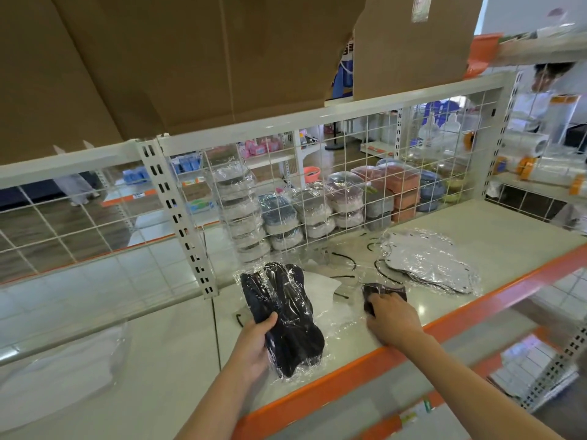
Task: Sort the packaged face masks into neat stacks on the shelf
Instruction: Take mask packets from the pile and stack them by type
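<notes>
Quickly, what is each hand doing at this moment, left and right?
Left hand: grips a bundle of black packaged masks.
Right hand: fingers on a small dark mask packet lying on the shelf; a firm grip cannot be told.

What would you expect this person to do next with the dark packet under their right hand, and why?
Probably lift the small dark packet and add it to the black mask bundle. The right hand is on it, the left hand holds matching black ones, and the silver pile lies apart.
</notes>
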The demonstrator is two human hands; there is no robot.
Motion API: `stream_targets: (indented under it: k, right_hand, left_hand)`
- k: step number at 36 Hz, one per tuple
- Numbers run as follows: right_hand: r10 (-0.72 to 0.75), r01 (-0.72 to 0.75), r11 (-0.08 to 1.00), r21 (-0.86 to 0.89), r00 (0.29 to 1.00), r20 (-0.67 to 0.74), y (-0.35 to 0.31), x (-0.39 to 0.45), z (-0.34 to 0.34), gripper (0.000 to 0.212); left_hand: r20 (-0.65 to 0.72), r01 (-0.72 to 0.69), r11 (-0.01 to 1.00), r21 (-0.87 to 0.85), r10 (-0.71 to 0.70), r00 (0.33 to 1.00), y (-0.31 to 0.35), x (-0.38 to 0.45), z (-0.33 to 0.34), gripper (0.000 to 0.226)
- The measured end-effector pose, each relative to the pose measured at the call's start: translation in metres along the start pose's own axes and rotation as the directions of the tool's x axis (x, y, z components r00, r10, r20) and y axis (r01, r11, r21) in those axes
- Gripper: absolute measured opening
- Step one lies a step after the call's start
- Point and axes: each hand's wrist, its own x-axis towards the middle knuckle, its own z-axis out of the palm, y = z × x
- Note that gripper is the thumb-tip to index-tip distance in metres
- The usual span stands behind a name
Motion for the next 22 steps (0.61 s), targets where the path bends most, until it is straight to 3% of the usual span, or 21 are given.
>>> stream_targets:
  k: [3, 5, 8, 10, 13, 15, 17, 19, 22]
  right_hand:
    - [0.050, -0.050, 0.999, 0.018, 0.998, -0.046, -0.003, 0.003, 0.002, 0.027]
    - [0.189, -0.156, 0.946, 0.286, 0.977, -0.094, -0.004, 0.003, -0.005, 0.020]
    - [0.384, -0.234, 0.621, 0.748, 0.923, -0.030, -0.009, 0.004, -0.020, 0.017]
    - [0.420, -0.225, 0.379, 0.898, 0.906, 0.050, -0.016, 0.003, -0.029, 0.016]
    - [0.323, -0.256, 0.024, 0.966, 0.917, 0.235, -0.037, -0.003, -0.042, 0.017]
    - [0.156, -0.340, -0.088, 0.936, 0.924, 0.350, -0.056, -0.011, -0.052, 0.016]
    - [-0.059, -0.400, -0.075, 0.913, 0.916, 0.396, -0.074, -0.019, -0.062, 0.012]
    - [-0.208, -0.355, 0.034, 0.934, 0.912, 0.354, -0.089, -0.024, -0.068, 0.014]
    - [-0.249, 0.028, 0.443, 0.896, 0.964, 0.094, -0.100, -0.020, -0.066, 0.019]
  left_hand:
    - [0.001, -0.002, 1.000, 0.009, 0.002, 1.000, 0.002, -0.003, 0.000, 0.031]
    - [0.000, -0.003, 1.000, 0.015, 0.003, 1.000, 0.003, -0.005, -0.001, 0.028]
    - [0.018, -0.011, 0.999, 0.032, 0.011, 1.000, 0.007, -0.007, -0.002, 0.023]
    - [0.019, -0.028, 0.999, 0.047, 0.027, 0.999, 0.010, -0.010, -0.001, 0.019]
    - [0.029, -0.068, 0.995, 0.066, 0.067, 0.997, 0.012, -0.013, 0.004, 0.018]
    - [0.036, -0.092, 0.992, 0.088, 0.089, 0.995, 0.012, -0.014, 0.010, 0.017]
    - [0.066, -0.093, 0.991, 0.095, 0.087, 0.994, 0.011, -0.016, 0.018, 0.018]
    - [0.084, -0.086, 0.993, 0.084, 0.079, 0.993, 0.010, -0.020, 0.022, 0.022]
    - [0.085, -0.029, 0.999, 0.028, 0.027, 0.996, 0.010, -0.023, 0.023, 0.030]
